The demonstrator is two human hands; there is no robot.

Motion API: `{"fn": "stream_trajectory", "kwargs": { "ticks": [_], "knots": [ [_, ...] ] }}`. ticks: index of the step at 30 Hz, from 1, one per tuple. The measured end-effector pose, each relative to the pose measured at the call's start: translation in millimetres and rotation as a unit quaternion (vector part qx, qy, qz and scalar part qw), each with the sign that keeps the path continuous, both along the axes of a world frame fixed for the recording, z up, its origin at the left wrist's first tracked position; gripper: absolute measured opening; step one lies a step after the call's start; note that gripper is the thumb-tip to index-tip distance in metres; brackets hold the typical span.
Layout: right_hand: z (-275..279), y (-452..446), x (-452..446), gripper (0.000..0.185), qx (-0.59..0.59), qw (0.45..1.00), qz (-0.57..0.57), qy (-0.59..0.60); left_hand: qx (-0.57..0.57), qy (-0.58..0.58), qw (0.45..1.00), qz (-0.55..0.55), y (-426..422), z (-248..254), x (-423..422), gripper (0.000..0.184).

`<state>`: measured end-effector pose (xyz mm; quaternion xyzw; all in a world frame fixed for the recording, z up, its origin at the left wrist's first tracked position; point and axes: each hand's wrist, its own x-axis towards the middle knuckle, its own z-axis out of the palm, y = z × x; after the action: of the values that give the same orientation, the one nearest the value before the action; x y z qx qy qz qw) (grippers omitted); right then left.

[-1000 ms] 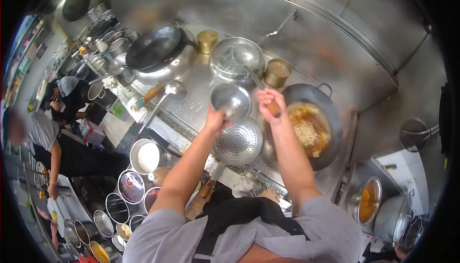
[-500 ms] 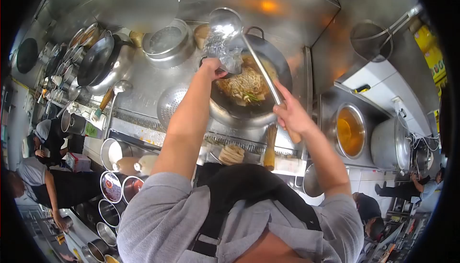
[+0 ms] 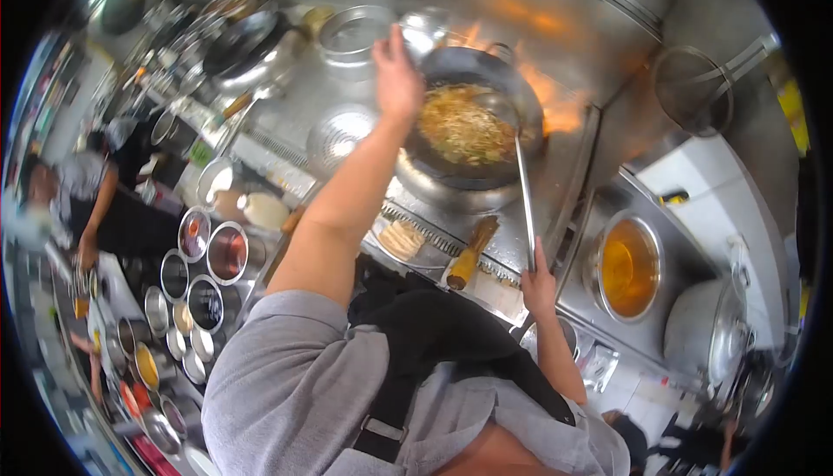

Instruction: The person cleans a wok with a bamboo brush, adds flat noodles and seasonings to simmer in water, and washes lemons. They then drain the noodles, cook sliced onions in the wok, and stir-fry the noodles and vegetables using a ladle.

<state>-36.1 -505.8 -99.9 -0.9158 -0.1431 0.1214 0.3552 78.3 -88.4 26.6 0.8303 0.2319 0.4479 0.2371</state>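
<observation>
My right hand (image 3: 538,285) is closed around the end of a long-handled ladle (image 3: 526,198). The ladle's bowl rests in the noodles (image 3: 466,129) at the right side of a black wok (image 3: 468,179). Flames (image 3: 555,98) rise behind and to the right of the wok. Left of its rim, my left hand (image 3: 399,81) is raised, slightly blurred, with fingers stretched away from me; nothing shows in it. Just beyond its fingertips is a round metal pot (image 3: 354,38), and a shiny metal bowl (image 3: 423,29) lies to the right.
A perforated strainer (image 3: 340,139), a yellow-handled brush (image 3: 468,259) and a plate of pale strips (image 3: 401,240) lie nearer me. On the right stand a basin of amber liquid (image 3: 626,268) and a large pot (image 3: 707,328). Seasoning containers (image 3: 206,302) fill the left; people stand beyond.
The ladle has swung down from above the wok's left side into the noodles. My right hand has moved nearer me. The dark vessel and clear material have left my left hand; flames have appeared.
</observation>
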Motion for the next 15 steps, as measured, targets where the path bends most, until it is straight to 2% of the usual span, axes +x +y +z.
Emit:
{"fn": "stream_trajectory", "kwargs": {
  "ticks": [2,3,4,5,7,8,10,11,13,14,15],
  "knots": [
    [8.2,14.4,4.2,0.08,0.01,0.999,-0.005,0.035,0.066,0.108,0.99,-0.068,0.6,-42.3,-11.6,0.087],
    [4.4,18.6,5.8,0.079,0.015,1.0,0.008,0.001,0.134,0.188,0.963,-0.141,-5.5,-48.0,-33.0,0.09],
    [-3.2,20.9,6.8,0.079,0.025,0.999,0.031,-0.034,0.02,0.223,0.965,-0.133,-13.0,-43.5,-54.7,0.09],
    [-39.5,11.1,15.9,0.078,0.094,0.992,0.05,-0.066,-0.085,0.121,0.985,-0.092,-5.9,-55.0,-66.1,0.09],
    [-44.0,28.0,19.5,0.077,0.222,0.973,0.051,0.032,-0.261,0.064,0.963,0.019,14.9,-51.3,-114.4,0.082],
    [-11.8,34.0,8.4,0.077,0.25,0.955,0.021,0.158,-0.264,-0.002,0.963,0.055,28.8,-68.9,-144.4,0.079],
    [-26.1,30.5,50.3,0.077,0.223,0.966,0.035,0.122,-0.256,-0.044,0.963,0.069,62.6,-101.0,-222.7,0.078],
    [-15.3,34.7,70.7,0.077,0.182,0.974,0.048,0.124,-0.366,-0.105,0.924,0.043,71.8,-109.9,-268.1,0.077],
    [-5.0,40.7,111.4,0.077,0.122,0.984,0.062,0.117,-0.431,-0.175,0.881,0.082,81.3,-135.4,-370.8,0.074],
    [-6.1,43.7,126.1,0.077,0.099,0.987,0.069,0.11,-0.417,-0.187,0.873,0.171,69.6,-140.3,-424.9,0.07],
    [-4.8,51.8,130.1,0.077,0.082,0.993,0.071,0.054,-0.403,-0.197,0.854,0.262,57.5,-144.6,-479.1,0.066]
  ]
}}
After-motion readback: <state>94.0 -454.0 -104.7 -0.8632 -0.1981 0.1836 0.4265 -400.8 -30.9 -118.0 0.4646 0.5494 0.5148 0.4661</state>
